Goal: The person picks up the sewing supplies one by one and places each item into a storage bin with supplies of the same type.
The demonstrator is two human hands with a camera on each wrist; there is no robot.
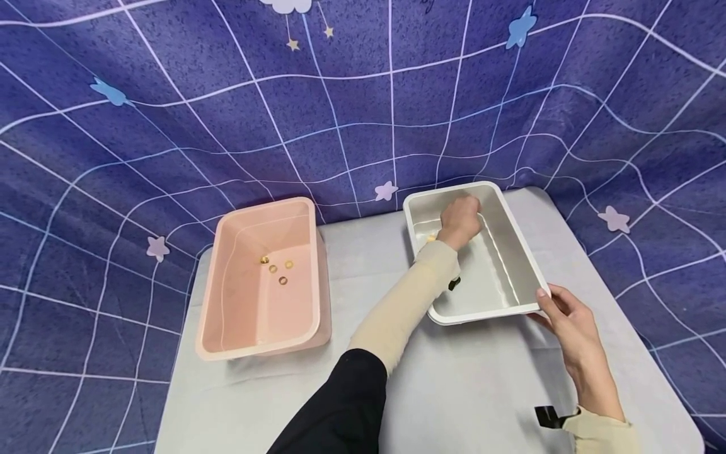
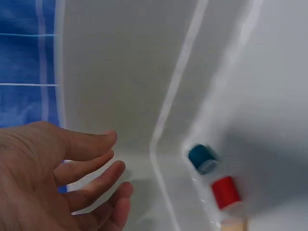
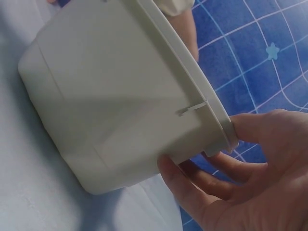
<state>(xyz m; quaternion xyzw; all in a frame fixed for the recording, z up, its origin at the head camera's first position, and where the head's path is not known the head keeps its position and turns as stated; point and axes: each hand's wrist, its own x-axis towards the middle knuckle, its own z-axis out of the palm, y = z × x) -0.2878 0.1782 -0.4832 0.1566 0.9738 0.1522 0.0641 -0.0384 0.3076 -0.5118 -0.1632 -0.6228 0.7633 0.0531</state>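
Observation:
My left hand [image 1: 460, 221] reaches inside a light grey plastic bin [image 1: 482, 296], close to its far wall. In the left wrist view its fingers [image 2: 98, 185] are loosely bent with nothing between them. Beside that hand, small spool-like cylinders lie along the foot of the wall: a teal one [image 2: 201, 157], a red one [image 2: 225, 192] and a yellow-orange one [image 2: 234, 224] cut off by the frame edge. My right hand [image 1: 573, 321] grips the bin's near right corner, thumb on the rim [image 3: 226, 127] and fingers below against the outer wall.
On the left of the table [image 1: 363, 277] stands a pink bin [image 1: 238, 315] with several small gold-coloured rings [image 1: 273, 269] on its floor. A blue patterned curtain [image 1: 363, 107] hangs behind and along both sides. A black strap end [image 1: 547, 417] sticks out from the right cuff.

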